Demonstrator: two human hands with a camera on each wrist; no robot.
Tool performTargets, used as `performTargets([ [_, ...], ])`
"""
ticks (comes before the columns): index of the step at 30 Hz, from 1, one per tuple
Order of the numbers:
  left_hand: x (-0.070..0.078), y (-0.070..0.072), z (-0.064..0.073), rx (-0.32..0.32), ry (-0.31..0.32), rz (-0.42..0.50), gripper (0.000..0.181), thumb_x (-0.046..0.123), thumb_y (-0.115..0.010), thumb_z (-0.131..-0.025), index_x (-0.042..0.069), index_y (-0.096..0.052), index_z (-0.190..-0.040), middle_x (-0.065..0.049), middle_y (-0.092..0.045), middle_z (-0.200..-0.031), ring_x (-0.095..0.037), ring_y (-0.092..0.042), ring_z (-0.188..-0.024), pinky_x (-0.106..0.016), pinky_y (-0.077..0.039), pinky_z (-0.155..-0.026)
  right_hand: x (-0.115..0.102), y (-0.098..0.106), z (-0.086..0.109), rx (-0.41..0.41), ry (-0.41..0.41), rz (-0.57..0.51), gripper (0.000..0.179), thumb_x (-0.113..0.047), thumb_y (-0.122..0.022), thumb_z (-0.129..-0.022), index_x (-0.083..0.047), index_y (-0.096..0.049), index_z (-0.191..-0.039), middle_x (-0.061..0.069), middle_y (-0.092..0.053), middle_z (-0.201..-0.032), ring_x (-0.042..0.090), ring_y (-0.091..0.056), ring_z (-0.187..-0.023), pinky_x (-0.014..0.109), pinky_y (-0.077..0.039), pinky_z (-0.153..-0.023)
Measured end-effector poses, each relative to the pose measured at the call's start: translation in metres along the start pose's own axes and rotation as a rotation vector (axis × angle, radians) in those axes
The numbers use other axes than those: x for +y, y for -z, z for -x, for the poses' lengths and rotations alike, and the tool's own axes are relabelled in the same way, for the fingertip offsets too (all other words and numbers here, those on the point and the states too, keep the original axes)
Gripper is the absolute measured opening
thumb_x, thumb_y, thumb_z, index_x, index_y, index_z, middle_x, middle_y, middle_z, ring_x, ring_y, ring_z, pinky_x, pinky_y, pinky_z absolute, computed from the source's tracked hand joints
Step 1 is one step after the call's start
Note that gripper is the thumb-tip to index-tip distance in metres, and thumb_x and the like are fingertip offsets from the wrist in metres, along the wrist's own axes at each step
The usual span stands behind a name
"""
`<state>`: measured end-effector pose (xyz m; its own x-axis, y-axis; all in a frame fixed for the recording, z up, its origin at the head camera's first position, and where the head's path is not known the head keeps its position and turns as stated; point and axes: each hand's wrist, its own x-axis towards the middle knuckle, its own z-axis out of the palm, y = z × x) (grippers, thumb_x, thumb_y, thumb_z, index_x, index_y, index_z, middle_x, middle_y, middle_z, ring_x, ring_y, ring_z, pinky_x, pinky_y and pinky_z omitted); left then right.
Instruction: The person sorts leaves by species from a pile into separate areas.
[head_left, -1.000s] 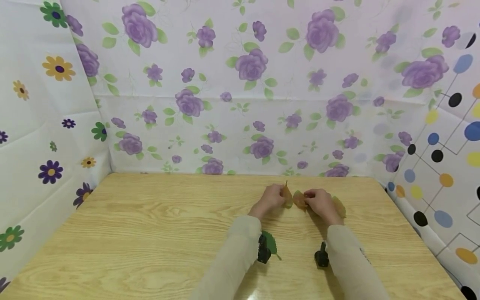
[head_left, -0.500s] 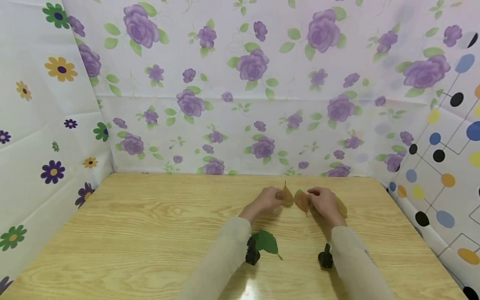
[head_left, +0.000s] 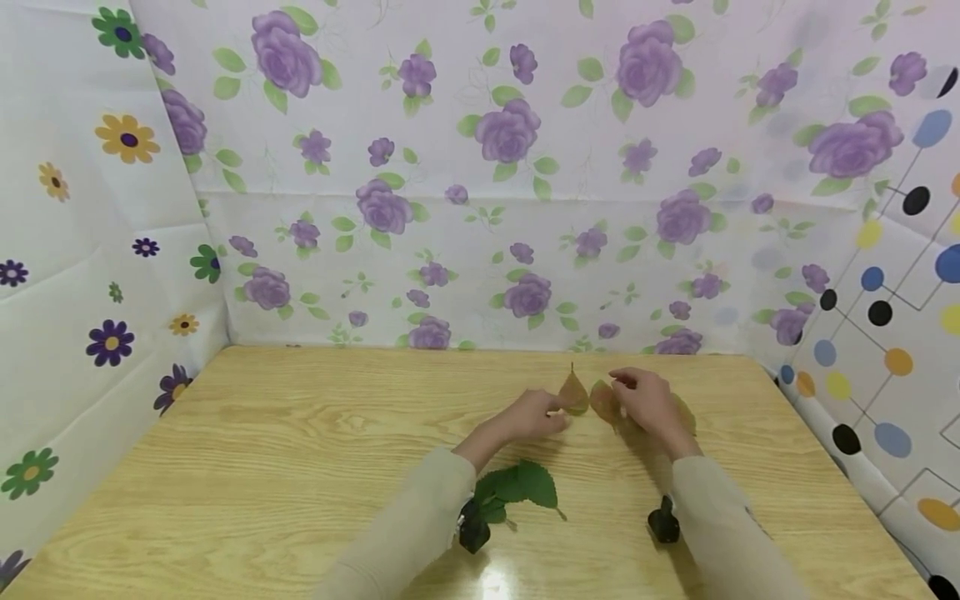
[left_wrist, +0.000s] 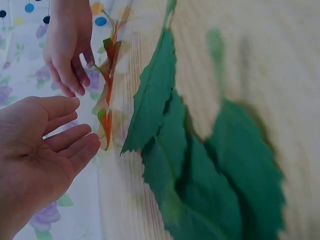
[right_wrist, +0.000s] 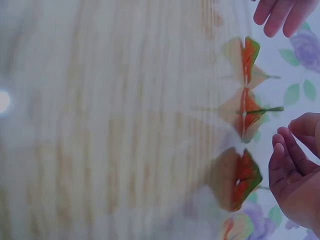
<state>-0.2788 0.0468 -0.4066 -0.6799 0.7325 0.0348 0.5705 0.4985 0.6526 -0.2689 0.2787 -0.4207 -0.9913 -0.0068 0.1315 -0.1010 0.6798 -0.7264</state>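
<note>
My left hand point(head_left: 536, 414) has fingers loosely extended, holding nothing, its fingertips right at the lower left of a yellow-orange leaf point(head_left: 573, 393) near the table's back edge. Just right of that lies a second orange leaf point(head_left: 602, 400). Over its right side is my right hand point(head_left: 648, 400), fingers loosely bent. The right wrist view shows thumb and fingertips of that hand point(right_wrist: 297, 170) close together with nothing between them, beside the row of orange-red leaves point(right_wrist: 250, 115). A third yellowish leaf point(head_left: 684, 414) is partly hidden behind the right hand.
Several green serrated leaves point(head_left: 517, 483) lie overlapping on the wooden table point(head_left: 300, 467), beside the left forearm; they loom large in the left wrist view. Flower-printed cloth point(head_left: 450, 250) stands behind the table, with a dotted cloth point(head_left: 885, 400) at the right.
My left hand has let go of the leftmost orange leaf and drawn back left and nearer, uncovering more green leaves. The right fingertips have lifted slightly off the middle leaf.
</note>
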Motion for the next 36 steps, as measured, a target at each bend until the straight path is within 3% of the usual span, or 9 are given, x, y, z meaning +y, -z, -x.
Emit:
performTargets([
  [5,-0.003,0.0,0.016,-0.018,0.005,0.012,0.036,0.01,-0.055,-0.097,0.002,-0.058,-0.133,-0.014,-0.058,-0.132,-0.026,-0.063,-0.107,-0.027,-0.051,-0.087,-0.011,-0.002,0.002,0.022,0.1,0.027,0.03,-0.01,-0.052,-0.098,0.006,-0.061,-0.122,0.022,-0.063,-0.114,0.037,-0.059,-0.104,0.05,-0.051,-0.084],
  [7,-0.003,0.002,0.025,-0.018,-0.003,0.015,0.036,0.01,-0.055,-0.098,0.001,-0.058,-0.132,-0.014,-0.058,-0.132,-0.028,-0.058,-0.115,-0.028,-0.05,-0.091,-0.018,-0.004,0.004,0.026,0.146,0.039,0.028,-0.006,-0.053,-0.096,0.007,-0.062,-0.119,0.021,-0.065,-0.109,0.036,-0.06,-0.099,0.05,-0.052,-0.08],
  [9,-0.005,0.004,0.034,-0.021,-0.014,0.028,0.036,0.011,-0.055,-0.098,0.0,-0.058,-0.132,-0.015,-0.058,-0.132,-0.029,-0.065,-0.1,-0.027,-0.049,-0.091,-0.025,-0.008,0.006,0.023,0.19,0.06,0.027,-0.004,-0.054,-0.095,0.007,-0.063,-0.117,0.02,-0.066,-0.105,0.034,-0.062,-0.094,0.052,-0.05,-0.082],
  [13,-0.009,0.007,0.056,-0.024,-0.041,0.039,0.036,0.014,-0.056,-0.099,-0.001,-0.057,-0.132,-0.016,-0.058,-0.13,-0.029,-0.066,-0.092,-0.028,-0.05,-0.09,-0.041,-0.016,0.016,-0.013,0.252,0.093,0.023,-0.007,-0.058,-0.095,0.004,-0.067,-0.114,0.015,-0.068,-0.103,0.031,-0.065,-0.089,0.051,-0.052,-0.08],
  [17,-0.013,0.01,0.078,-0.016,-0.04,0.058,0.036,0.014,-0.056,-0.099,-0.003,-0.057,-0.131,-0.015,-0.058,-0.131,-0.03,-0.059,-0.113,-0.031,-0.049,-0.092,-0.053,-0.027,0.027,-0.043,0.394,0.143,0.017,-0.003,-0.064,-0.092,0.004,-0.07,-0.106,0.014,-0.069,-0.1,0.029,-0.066,-0.087,0.043,-0.056,-0.071],
  [20,-0.016,0.012,0.095,0.004,-0.036,0.059,0.034,0.012,-0.057,-0.098,-0.004,-0.059,-0.129,-0.016,-0.059,-0.129,-0.033,-0.056,-0.117,-0.033,-0.05,-0.093,-0.059,-0.036,0.036,-0.082,0.506,0.17,0.017,0.0,-0.066,-0.089,0.005,-0.07,-0.105,0.015,-0.069,-0.098,0.027,-0.067,-0.086,0.034,-0.057,-0.067],
  [23,-0.019,0.012,0.11,0.022,-0.03,0.059,0.032,0.008,-0.059,-0.097,-0.006,-0.06,-0.126,-0.017,-0.06,-0.126,-0.034,-0.057,-0.116,-0.034,-0.05,-0.092,-0.066,-0.045,0.046,-0.154,0.564,0.194,0.018,0.0,-0.067,-0.089,0.003,-0.07,-0.106,0.014,-0.07,-0.101,0.026,-0.067,-0.087,0.028,-0.056,-0.065],
  [31,-0.026,0.011,0.139,0.041,0.032,0.093,0.031,0.005,-0.061,-0.095,-0.006,-0.06,-0.123,-0.018,-0.062,-0.123,-0.032,-0.059,-0.112,-0.034,-0.051,-0.091,-0.081,-0.067,0.078,-0.358,0.68,0.305,0.023,-0.006,-0.066,-0.09,0.001,-0.07,-0.112,0.016,-0.066,-0.116,0.03,-0.064,-0.104,0.039,-0.055,-0.083],
  [36,-0.024,0.007,0.15,0.071,0.06,0.116,0.029,0.002,-0.065,-0.091,-0.007,-0.062,-0.118,-0.017,-0.065,-0.113,-0.027,-0.064,-0.101,-0.027,-0.053,-0.082,-0.081,-0.076,0.091,-0.415,0.732,0.348,0.025,-0.007,-0.066,-0.091,0.001,-0.07,-0.113,0.017,-0.063,-0.122,0.028,-0.063,-0.107,0.036,-0.054,-0.086],
])
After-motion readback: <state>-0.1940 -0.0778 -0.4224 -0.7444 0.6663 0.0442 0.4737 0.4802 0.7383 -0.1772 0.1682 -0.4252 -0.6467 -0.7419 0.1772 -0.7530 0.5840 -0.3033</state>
